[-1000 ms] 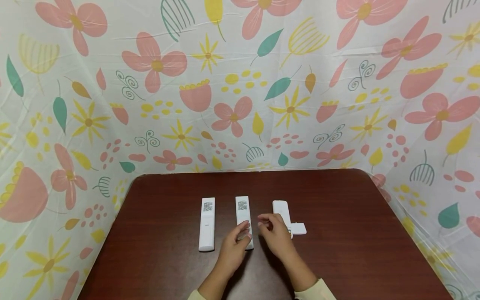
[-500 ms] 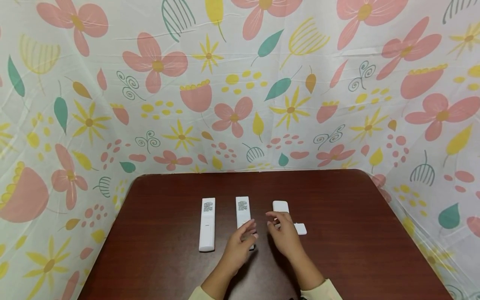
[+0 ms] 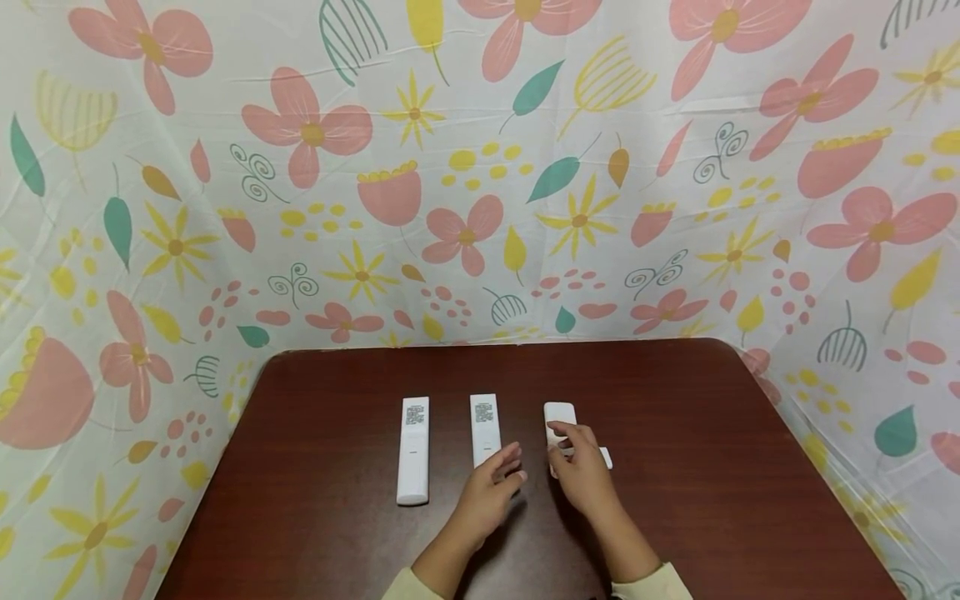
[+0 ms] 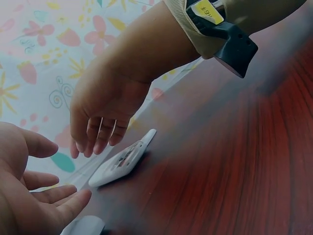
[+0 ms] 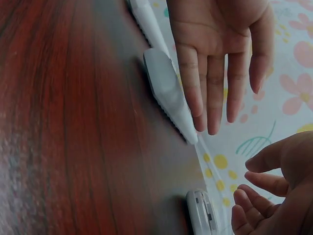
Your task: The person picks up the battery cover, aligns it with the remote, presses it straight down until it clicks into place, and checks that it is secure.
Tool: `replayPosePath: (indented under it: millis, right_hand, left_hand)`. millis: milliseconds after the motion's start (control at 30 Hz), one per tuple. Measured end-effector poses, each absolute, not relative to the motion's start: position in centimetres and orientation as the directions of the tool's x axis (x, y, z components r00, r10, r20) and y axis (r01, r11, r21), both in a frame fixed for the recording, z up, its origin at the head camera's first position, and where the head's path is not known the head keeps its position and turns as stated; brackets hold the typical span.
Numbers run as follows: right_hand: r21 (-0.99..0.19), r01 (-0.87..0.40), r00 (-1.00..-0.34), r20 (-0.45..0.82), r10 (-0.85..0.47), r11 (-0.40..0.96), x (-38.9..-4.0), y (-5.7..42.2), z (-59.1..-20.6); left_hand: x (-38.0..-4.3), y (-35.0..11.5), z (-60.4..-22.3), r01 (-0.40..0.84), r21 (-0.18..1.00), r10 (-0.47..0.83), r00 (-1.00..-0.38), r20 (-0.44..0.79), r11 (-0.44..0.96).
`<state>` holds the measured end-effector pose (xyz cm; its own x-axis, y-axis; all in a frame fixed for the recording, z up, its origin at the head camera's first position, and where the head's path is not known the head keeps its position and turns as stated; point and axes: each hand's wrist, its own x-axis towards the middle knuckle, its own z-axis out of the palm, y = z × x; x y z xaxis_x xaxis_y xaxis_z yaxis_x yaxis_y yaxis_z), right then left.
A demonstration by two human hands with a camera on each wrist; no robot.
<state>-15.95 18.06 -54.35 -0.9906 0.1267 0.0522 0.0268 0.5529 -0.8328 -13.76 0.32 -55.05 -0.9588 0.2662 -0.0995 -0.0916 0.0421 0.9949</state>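
Three white remote controls lie face down in a row on the table. The left remote control (image 3: 413,450) has no hand on it. My left hand (image 3: 486,493) hovers with loosely bent fingers over the near end of the middle remote control (image 3: 485,429), hiding it. My right hand (image 3: 585,468) hangs over the right remote control (image 3: 559,412), fingers bent downward and apart from it in the left wrist view. That remote control (image 4: 122,164) has its battery compartment uncovered; small details inside are blurred. A white battery cover (image 3: 607,457) shows beside it, partly behind my right hand.
The dark reddish-brown wooden table (image 3: 322,533) has rounded far corners. A white cloth (image 3: 465,167) printed with flowers and leaves hangs around its back and sides. A dark wrist camera (image 4: 234,49) sits at my right sleeve.
Both hands have drifted to the right. My right hand now covers the lower part of the right remote control and much of its battery cover. The remote controls stay put.
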Motion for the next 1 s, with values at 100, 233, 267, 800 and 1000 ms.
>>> replayPosePath:
  millis: [100, 233, 267, 800, 1000]
  right_hand:
    - [-0.818, 0.022, -0.987, 0.073, 0.142, 0.575, -16.0, 18.5, -54.4]
    - [-0.799, 0.016, -0.982, 0.1, 0.158, 0.602, -16.2, 19.1, -54.6]
    - [-0.793, 0.015, -0.981, 0.105, 0.161, 0.609, -16.2, 19.2, -54.7]
    - [-0.753, 0.086, -0.979, 0.057, 0.195, 0.652, -16.2, 21.7, -55.3]
    - [-0.719, 0.099, -0.984, 0.034, 0.177, 0.688, -16.0, 22.8, -55.5]
  left_hand:
    - [-13.7, 0.7, -55.0, -0.086, 0.996, 0.266, -0.959, -0.092, 0.034]
    - [-13.7, 1.2, -55.0, -0.083, 0.996, 0.267, -0.959, -0.089, 0.032]
    - [-13.7, 1.4, -55.0, -0.085, 0.996, 0.267, -0.959, -0.092, 0.035]
    - [-13.8, 2.9, -55.5, -0.091, 0.99, 0.29, -0.95, -0.118, 0.105]
    - [-14.0, 3.3, -55.8, -0.096, 0.988, 0.3, -0.946, -0.128, 0.117]
